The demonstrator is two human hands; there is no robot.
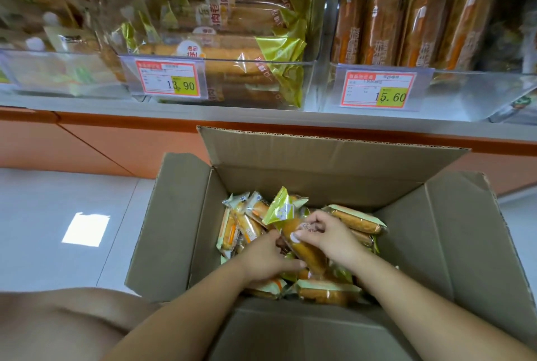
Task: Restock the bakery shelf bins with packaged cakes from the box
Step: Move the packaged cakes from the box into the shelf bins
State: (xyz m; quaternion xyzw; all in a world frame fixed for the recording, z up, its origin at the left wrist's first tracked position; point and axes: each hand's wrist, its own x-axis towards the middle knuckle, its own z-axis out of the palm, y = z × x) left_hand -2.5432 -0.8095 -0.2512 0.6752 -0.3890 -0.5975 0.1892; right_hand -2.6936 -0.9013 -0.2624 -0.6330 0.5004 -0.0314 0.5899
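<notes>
Floor [43, 215]: pale grey tile, with one bright light patch [85, 228] at left. On the far side an orange panel [116, 142] runs under a grey shelf [87, 103].

The shelf carries clear bins side by side.
- Middle bin [308, 81]: long golden packs with yellow-green ends, stacked flat. Its tag [168, 79] reads 13.90.
- Right bin [450, 93]: darker brown packs standing on end. Its tag [379, 88] reads 15.60.
- Left bin [43, 75]: contents too blurred to tell.

Box [319, 157]: cardboard, on the floor just near of the panel. Its flaps are open and the far flap stands up. Inside is a loose heap of cakes [357, 219] lying at mixed angles, some with green-edged wrap and some with an orange stripe.

Right grip [328, 237]: inside the box, fingers and thumb curled round one cake [305, 247]. The cake is tilted, with its yellow-green end up and pointing far-left above the heap.

Left grip [267, 256]: inside the box, against the left side of the same cake, thumb stretched along it and fingers down among the packs. Cannot tell whether it clasps anything.
</notes>
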